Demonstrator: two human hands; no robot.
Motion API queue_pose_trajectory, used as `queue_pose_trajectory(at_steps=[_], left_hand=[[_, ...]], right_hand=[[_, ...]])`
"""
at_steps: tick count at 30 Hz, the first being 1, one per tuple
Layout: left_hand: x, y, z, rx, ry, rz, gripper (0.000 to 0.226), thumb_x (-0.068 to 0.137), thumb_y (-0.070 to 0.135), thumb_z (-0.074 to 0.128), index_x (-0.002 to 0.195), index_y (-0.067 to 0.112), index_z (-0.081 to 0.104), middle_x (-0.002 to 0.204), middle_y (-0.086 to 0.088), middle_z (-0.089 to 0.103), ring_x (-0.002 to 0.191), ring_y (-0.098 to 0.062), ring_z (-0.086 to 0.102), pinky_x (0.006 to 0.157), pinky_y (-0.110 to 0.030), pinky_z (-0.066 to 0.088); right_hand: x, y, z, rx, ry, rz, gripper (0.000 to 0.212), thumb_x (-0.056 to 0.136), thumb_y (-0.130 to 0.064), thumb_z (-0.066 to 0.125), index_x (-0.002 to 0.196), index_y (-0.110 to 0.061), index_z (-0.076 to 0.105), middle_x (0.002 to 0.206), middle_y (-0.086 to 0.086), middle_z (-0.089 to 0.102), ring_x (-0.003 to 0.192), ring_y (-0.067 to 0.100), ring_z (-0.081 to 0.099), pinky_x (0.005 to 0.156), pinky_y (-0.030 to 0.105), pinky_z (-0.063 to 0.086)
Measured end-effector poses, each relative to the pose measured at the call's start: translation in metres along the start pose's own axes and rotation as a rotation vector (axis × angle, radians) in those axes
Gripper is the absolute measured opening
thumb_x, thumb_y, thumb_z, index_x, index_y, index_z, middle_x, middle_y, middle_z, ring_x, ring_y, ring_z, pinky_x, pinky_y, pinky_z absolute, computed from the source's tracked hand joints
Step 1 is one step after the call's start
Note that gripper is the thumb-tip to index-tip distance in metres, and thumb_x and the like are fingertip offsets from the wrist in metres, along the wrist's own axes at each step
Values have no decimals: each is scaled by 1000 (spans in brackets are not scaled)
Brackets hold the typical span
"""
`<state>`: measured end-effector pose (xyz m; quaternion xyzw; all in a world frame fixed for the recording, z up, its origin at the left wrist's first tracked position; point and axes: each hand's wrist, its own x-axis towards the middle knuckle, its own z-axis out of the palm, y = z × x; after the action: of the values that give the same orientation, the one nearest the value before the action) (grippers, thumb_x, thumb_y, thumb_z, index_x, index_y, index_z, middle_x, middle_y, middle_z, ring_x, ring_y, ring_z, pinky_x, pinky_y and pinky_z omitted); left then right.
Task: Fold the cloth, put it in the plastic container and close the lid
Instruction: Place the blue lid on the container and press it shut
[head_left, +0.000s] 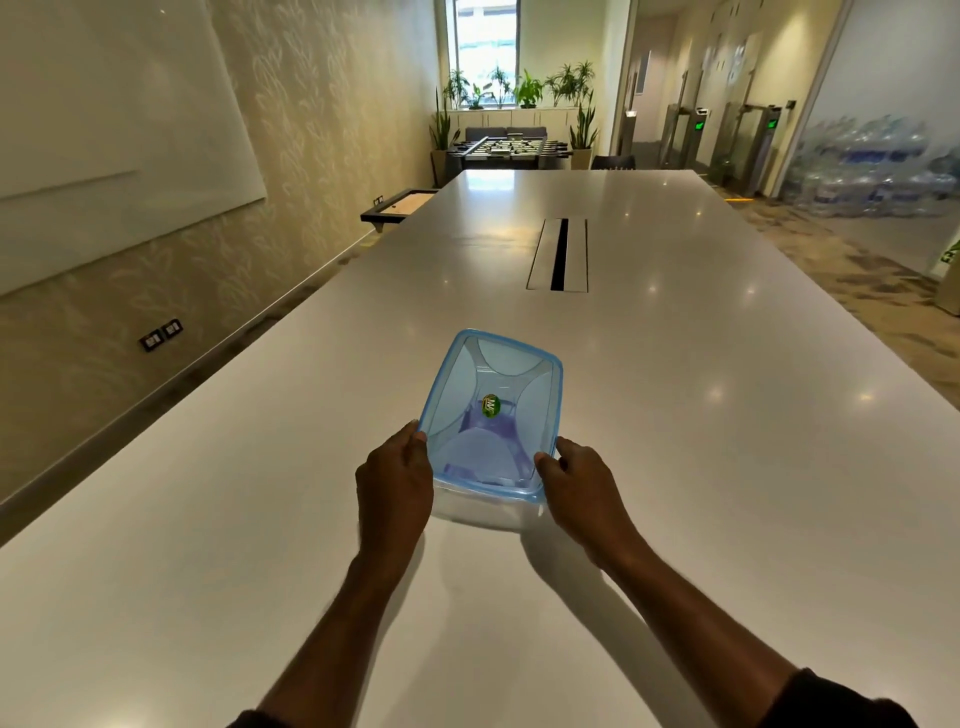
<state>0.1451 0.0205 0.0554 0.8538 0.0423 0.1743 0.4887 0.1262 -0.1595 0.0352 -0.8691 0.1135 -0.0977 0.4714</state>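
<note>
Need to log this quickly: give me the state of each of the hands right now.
Left hand: closed on the near left edge of the lid, over the container.
Right hand: closed on the lid's near right edge.

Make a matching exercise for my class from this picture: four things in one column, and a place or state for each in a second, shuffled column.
Things:
1. blue lid
2. left hand
3. right hand
4. round green sticker

Places or states:
A. grips the lid's right near edge
B. sits in the middle of the lid
C. grips the lid's left near edge
D. lies on top of the clear plastic container

Pairs: 1-D, 2-C, 3-A, 4-B
</note>
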Motion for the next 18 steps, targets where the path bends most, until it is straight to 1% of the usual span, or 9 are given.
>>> queue_pose_trajectory(at_steps=[1,4,5,7,9,12,15,16,18], left_hand=[[1,0,0,-1,-2,-6,30,96,16,49,118,2,64,114,-16,70,105,-31,64,87,-28,47],[4,-2,0,14,-6,-28,25,94,13,53,108,0,69,105,-16,73,93,-28,67,75,-22,42],[5,-3,1,12,-1,-36,24,93,12,55,107,0,69,105,-16,73,91,-25,67,74,-20,41],[7,-6,1,-5,11,-48,24,91,12,58,109,0,69,106,-15,73,91,-22,66,75,-19,41],[8,-9,2,-29,16,-65,25,90,14,60,110,2,69,106,-15,73,91,-20,66,76,-20,43],[11,-12,3,-32,12,-63,24,89,16,61,108,4,70,104,-13,74,82,-13,62,72,-20,43],[14,-15,5,-28,27,-48,24,89,18,63,107,5,71,104,-12,74,87,-16,66,73,-20,44],[15,-17,5,-30,34,-46,24,88,19,63,106,5,72,103,-12,74,91,-19,67,75,-21,45],[17,-19,7,-41,41,-45,24,88,20,64,105,6,72,102,-11,74,95,-24,68,79,-24,48]], right_hand=[[1,1,1,-15,3,2,25,95,-21,46,102,-7,65,86,15,60,71,24,46,51,20,31],[3,3,5,-19,-1,-5,25,96,-20,44,101,-5,64,93,22,64,79,30,52,58,30,32],[3,4,5,-24,-3,-10,25,96,-20,44,100,-5,64,93,23,65,83,33,55,63,30,32],[2,4,6,-31,-5,-24,25,97,-19,43,99,-4,63,93,21,66,86,35,57,66,30,34],[1,4,6,-1,-7,-21,25,99,-20,42,101,-6,63,91,15,66,79,31,58,64,32,40],[-1,3,3,58,-15,-3,27,100,-22,42,110,-9,63,85,6,64,63,20,57,55,33,49],[-4,2,1,146,-28,42,30,100,-26,46,122,-13,60,76,4,64,44,12,55,38,25,44],[-5,2,0,196,-29,85,34,99,-28,48,129,-14,55,75,4,63,41,12,54,36,24,42],[-5,3,-1,314,-52,196,50,96,-30,54,142,-13,40,70,6,61,41,14,52,37,26,41]])
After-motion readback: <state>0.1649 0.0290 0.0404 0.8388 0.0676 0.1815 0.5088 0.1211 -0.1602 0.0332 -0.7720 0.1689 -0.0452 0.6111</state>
